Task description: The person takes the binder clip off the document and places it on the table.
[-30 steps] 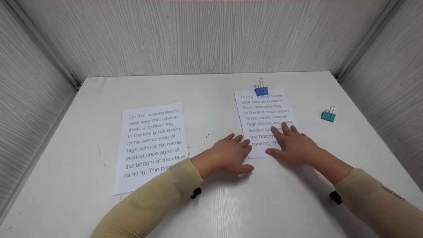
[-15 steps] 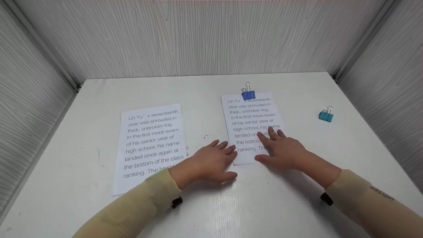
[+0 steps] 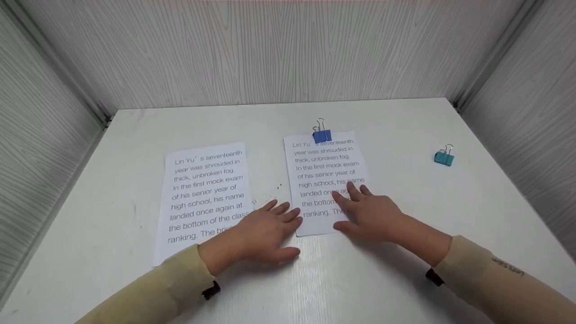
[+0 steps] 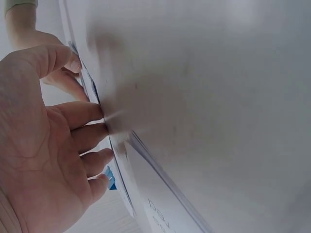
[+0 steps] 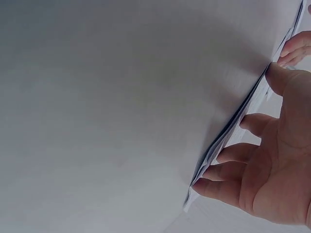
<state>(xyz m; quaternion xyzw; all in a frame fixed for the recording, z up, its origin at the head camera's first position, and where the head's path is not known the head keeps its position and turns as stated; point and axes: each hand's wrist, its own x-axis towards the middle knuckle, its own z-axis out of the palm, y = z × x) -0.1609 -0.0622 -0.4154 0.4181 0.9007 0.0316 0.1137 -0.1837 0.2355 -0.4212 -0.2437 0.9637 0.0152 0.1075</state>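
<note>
A printed stack of paper sheets (image 3: 321,180) lies on the white table, a blue binder clip (image 3: 322,136) fixed on its far edge with the wire handles standing up. Spread fingers of my right hand (image 3: 373,216) rest on the stack's lower right part, covering some of the text; the right wrist view shows the fingertips on the sheets (image 5: 233,121). My left hand (image 3: 265,234) lies with extended fingers at the stack's lower left edge. Its wrist and sleeve overlap the bottom right of a second printed stack (image 3: 204,189), which bears no clip.
A teal binder clip (image 3: 444,157) stands by itself on the right side of the table (image 3: 396,135). Small dark specks mark the tabletop between the two stacks. Grainy pale panels (image 3: 279,54) close off the back and both sides.
The clipped stack has slid left and slightly nearer, with both hands moving along with it. The gap to the unclipped stack has narrowed. The teal clip and the left stack stay in place.
</note>
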